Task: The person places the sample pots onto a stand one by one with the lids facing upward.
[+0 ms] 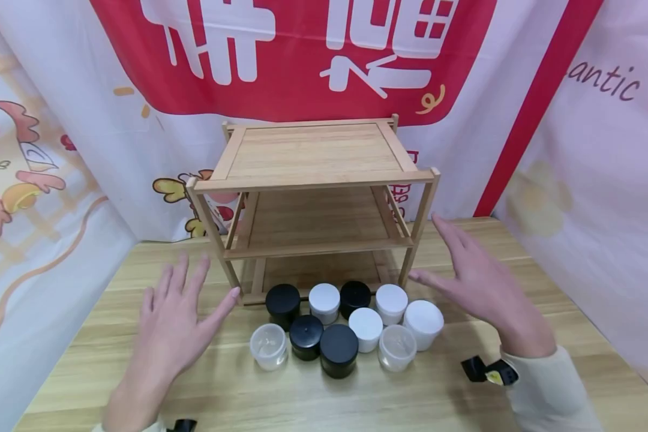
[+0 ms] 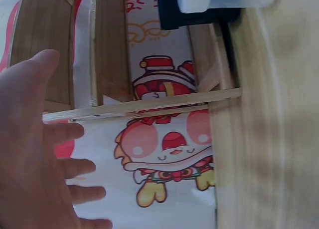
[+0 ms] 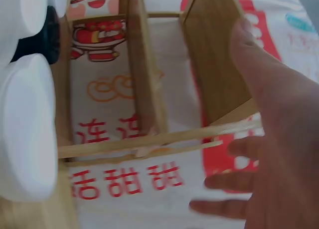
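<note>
Over the table's left side my left hand hovers with its fingers spread, holding nothing. On the other side my right hand is raised, fingers extended and nothing in it. Between them, a three-tier wooden shelf stands on the table. Bunched at its front foot are several black-lidded jars, several white-lidded jars and two clear plastic cups. In the left wrist view, the left hand's fingers are apart beside the shelf. The right wrist view shows the right hand near the shelf's other side.
The wood-grain table extends in front of the jars. A printed cloth hangs behind the shelf, and more cloth closes off the right side. A black strap is at the right wrist.
</note>
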Motion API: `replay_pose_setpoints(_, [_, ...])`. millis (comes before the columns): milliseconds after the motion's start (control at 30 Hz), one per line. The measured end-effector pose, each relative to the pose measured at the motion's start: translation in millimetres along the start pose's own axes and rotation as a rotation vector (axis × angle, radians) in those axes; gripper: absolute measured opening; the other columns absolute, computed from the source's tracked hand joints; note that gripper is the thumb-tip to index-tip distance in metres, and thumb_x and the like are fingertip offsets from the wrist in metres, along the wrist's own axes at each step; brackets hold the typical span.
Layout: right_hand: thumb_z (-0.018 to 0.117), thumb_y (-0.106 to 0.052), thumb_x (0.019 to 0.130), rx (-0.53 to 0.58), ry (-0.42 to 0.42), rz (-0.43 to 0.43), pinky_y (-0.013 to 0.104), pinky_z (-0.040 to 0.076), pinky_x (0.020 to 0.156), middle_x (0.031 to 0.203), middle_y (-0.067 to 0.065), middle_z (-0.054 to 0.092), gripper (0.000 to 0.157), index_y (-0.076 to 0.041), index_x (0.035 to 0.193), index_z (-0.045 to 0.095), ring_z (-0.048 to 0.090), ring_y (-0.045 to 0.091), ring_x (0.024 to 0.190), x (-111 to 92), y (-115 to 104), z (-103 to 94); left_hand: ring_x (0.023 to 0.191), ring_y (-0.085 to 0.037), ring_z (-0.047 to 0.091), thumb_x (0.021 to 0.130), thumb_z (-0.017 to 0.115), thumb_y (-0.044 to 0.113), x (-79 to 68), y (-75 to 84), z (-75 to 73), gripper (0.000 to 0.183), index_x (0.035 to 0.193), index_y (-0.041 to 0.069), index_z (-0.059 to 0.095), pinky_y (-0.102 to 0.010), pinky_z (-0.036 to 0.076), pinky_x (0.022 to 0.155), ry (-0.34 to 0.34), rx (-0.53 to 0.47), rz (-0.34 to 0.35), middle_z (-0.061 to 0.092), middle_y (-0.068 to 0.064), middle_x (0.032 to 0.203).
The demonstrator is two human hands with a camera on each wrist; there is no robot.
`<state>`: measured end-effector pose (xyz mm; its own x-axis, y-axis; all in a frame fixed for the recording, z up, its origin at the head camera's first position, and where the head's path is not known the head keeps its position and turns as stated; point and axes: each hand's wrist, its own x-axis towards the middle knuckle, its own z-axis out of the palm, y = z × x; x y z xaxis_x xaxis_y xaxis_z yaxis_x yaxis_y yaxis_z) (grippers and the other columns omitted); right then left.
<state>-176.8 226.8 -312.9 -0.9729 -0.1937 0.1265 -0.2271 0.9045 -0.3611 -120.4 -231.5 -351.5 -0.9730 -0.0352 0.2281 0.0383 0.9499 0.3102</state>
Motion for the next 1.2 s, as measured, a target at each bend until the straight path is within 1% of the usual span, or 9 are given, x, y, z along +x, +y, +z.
replay_pose_setpoints(67, [0.062, -0.076, 0.095, 0.097, 0.017, -0.021, 0.078, 0.039, 0.115, 0.180, 0.016, 0.022, 0.109, -0.027, 0.175, 0.006, 0.034, 0.049, 0.159, 8, 5, 4.3, 0.161, -0.059, 0.015, 0.105, 0.045, 0.073, -2.0, -2.5, 3.2, 0.091, 0.173, 0.017, 0.022, -0.084, 0.011, 0.123, -0.007, -0.038, 0.016, 0.008, -0.026, 0.179])
replay_pose_setpoints(200, [0.070, -0.055, 0.101, 0.293, 0.041, -0.084, 0.069, 0.047, 0.115, 0.176, 0.018, 0.031, 0.097, -0.019, 0.174, 0.017, 0.044, 0.049, 0.153, 22, 15, 15.9, 0.159, -0.060, 0.020, 0.107, 0.048, 0.068, -7.1, -7.0, 11.0, 0.087, 0.173, 0.018, 0.023, -0.085, 0.017, 0.120, -0.036, -0.109, 0.023, 0.013, -0.025, 0.179])
replay_pose_setpoints(367, [0.079, -0.032, 0.100, 0.501, 0.035, -0.123, 0.065, 0.048, 0.117, 0.170, 0.019, 0.041, 0.089, -0.015, 0.171, 0.028, 0.047, 0.048, 0.151, 33, 20, 31.9, 0.154, -0.058, 0.033, 0.107, 0.051, 0.065, -10.8, -9.0, 18.7, 0.082, 0.171, 0.017, 0.029, -0.084, 0.028, 0.117, -0.064, -0.202, 0.014, 0.029, -0.025, 0.174])
replay_pose_setpoints(567, [0.082, -0.028, 0.098, 0.636, 0.047, -0.078, 0.065, 0.045, 0.120, 0.166, 0.020, 0.046, 0.087, -0.016, 0.169, 0.033, 0.050, 0.048, 0.149, 38, 22, 40.8, 0.147, -0.049, 0.050, 0.105, 0.061, 0.059, -10.6, -9.5, 26.8, 0.072, 0.158, 0.011, 0.051, -0.075, 0.040, 0.116, -0.083, -0.378, -0.002, 0.051, -0.020, 0.163])
replay_pose_setpoints(733, [0.080, -0.030, 0.099, 0.658, 0.096, -0.055, 0.063, 0.044, 0.122, 0.164, 0.017, 0.051, 0.081, -0.018, 0.167, 0.037, 0.051, 0.043, 0.149, 42, 22, 44.0, 0.136, -0.042, 0.062, 0.102, 0.073, 0.048, -10.1, -13.5, 37.1, 0.051, 0.138, 0.012, 0.067, -0.064, 0.052, 0.111, -0.080, -0.506, 0.008, 0.065, -0.014, 0.146])
replay_pose_setpoints(833, [0.078, -0.029, 0.101, 0.688, 0.126, -0.062, 0.057, 0.046, 0.122, 0.161, 0.015, 0.055, 0.074, -0.017, 0.165, 0.042, 0.055, 0.037, 0.146, 44, 22, 44.4, 0.134, -0.041, 0.064, 0.098, 0.079, 0.044, -9.3, -16.2, 43.1, 0.050, 0.137, 0.014, 0.068, -0.061, 0.056, 0.108, -0.138, -0.589, 0.009, 0.067, -0.011, 0.144])
replay_pose_setpoints(933, [0.076, -0.024, 0.103, 0.741, 0.157, -0.085, 0.036, 0.051, 0.119, 0.157, 0.013, 0.059, 0.065, -0.016, 0.161, 0.048, 0.059, 0.025, 0.140, 45, 21, 45.3, 0.133, -0.043, 0.064, 0.096, 0.083, 0.038, -10.3, -20.0, 48.7, 0.053, 0.141, 0.014, 0.065, -0.057, 0.059, 0.105, -0.242, -0.696, -0.005, 0.066, -0.011, 0.146])
replay_pose_setpoints(1067, [0.074, -0.021, 0.104, 0.821, 0.189, -0.102, 0.015, 0.053, 0.105, 0.152, 0.013, 0.063, 0.057, -0.016, 0.156, 0.053, 0.063, 0.008, 0.130, 45, 22, 47.0, 0.132, -0.042, 0.065, 0.093, 0.085, 0.026, -11.6, -25.5, 56.3, 0.058, 0.143, 0.009, 0.063, -0.048, 0.061, 0.104, -0.352, -0.837, 0.016, 0.064, -0.016, 0.148])
replay_pose_setpoints(1200, [0.072, -0.019, 0.105, 0.873, 0.198, -0.106, 0.013, 0.055, 0.101, 0.145, 0.003, 0.069, 0.050, -0.013, 0.152, 0.056, 0.065, 0.003, 0.126, 45, 24, 48.3, 0.130, -0.041, 0.066, 0.090, 0.088, 0.017, -12.5, -29.4, 62.8, 0.064, 0.145, 0.003, 0.059, -0.041, 0.060, 0.106, -0.412, -0.912, 0.099, 0.062, -0.022, 0.149])
